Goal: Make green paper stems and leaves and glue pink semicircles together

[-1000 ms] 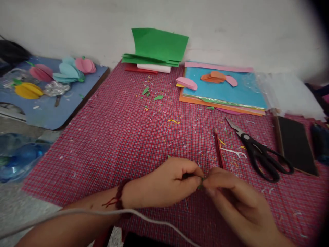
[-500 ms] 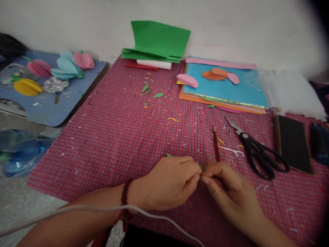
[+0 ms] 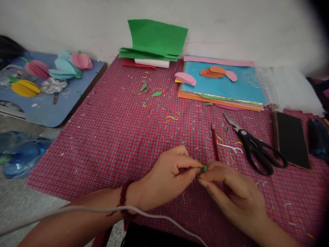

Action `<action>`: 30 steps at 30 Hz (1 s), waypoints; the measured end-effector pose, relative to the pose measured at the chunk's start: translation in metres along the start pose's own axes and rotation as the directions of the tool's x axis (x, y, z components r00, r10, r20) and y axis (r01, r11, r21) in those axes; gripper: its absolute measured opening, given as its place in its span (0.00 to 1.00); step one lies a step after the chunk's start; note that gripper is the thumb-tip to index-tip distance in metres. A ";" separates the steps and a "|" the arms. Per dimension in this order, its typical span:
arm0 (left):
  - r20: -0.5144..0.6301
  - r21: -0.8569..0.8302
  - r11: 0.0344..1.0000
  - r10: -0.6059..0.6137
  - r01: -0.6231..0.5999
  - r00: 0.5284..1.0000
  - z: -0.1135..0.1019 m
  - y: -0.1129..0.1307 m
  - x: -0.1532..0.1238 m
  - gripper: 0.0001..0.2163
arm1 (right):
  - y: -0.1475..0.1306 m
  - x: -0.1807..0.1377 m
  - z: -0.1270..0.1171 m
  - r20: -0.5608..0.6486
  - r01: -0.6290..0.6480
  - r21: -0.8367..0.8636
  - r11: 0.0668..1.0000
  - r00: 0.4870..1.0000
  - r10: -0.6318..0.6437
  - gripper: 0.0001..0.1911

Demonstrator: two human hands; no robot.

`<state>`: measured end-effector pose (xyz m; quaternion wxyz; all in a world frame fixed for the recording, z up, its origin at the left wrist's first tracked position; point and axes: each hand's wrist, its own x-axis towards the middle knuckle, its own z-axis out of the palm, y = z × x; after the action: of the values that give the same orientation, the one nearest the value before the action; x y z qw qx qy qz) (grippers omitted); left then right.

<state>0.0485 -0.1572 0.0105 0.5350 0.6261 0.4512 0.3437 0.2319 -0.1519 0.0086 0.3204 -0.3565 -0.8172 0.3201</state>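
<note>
place: a paper-craft corner of a plain room; home or classroom, cannot tell
bench [image 3: 113, 116]: spread with a red checked cloth [image 3: 84, 161], scattered with paper snippets [image 3: 171, 117]
wall [image 3: 244, 31]: pale and bare, just behind the bench
paper: green sheets [image 3: 158, 37] and a blue sheet [image 3: 218, 88]
cutting: black-handled scissors [image 3: 244, 133] near a red pencil [image 3: 215, 142]
blue board [image 3: 59, 109]: carries fruit-shaped paper pieces [image 3: 25, 88]
floor [image 3: 15, 195]: speckled grey, with plastic bottles [image 3: 25, 159]
</note>
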 end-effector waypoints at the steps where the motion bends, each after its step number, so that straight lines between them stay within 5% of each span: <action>1: 0.026 0.040 0.999 0.002 -0.003 1.000 -0.001 0.000 -0.001 0.11 | 0.000 0.001 0.001 0.000 -0.003 -0.016 1.000 1.000 0.003 0.08; 10: 0.082 0.158 0.986 0.038 -0.051 0.996 0.000 0.001 -0.002 0.11 | 0.004 -0.001 0.007 -0.049 -0.059 -0.111 0.992 0.997 0.054 0.08; 16: 0.131 0.021 0.998 0.063 -0.067 0.989 -0.003 0.005 -0.004 0.09 | 0.008 -0.003 0.003 -0.068 -0.126 -0.146 0.981 0.991 0.117 0.07; 20: 0.204 -0.292 0.951 -0.042 0.102 0.978 -0.006 0.002 -0.002 0.08 | 0.005 -0.001 0.000 -0.038 -0.065 -0.176 0.982 0.997 0.059 0.06; 25: 0.381 -0.548 0.738 -0.199 0.394 0.903 -0.005 -0.003 0.000 0.08 | 0.002 -0.002 0.001 0.014 0.037 -0.072 0.997 0.999 -0.036 0.06; 30: 0.276 -0.518 0.791 -0.206 0.326 0.939 -0.003 -0.001 0.002 0.07 | 0.006 -0.006 0.007 0.013 -0.151 0.209 0.966 0.988 0.152 0.09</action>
<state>0.0460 -0.1544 0.0099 0.7805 0.4048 0.3580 0.3145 0.2315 -0.1553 -0.0019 0.3320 -0.3825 -0.7490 0.4273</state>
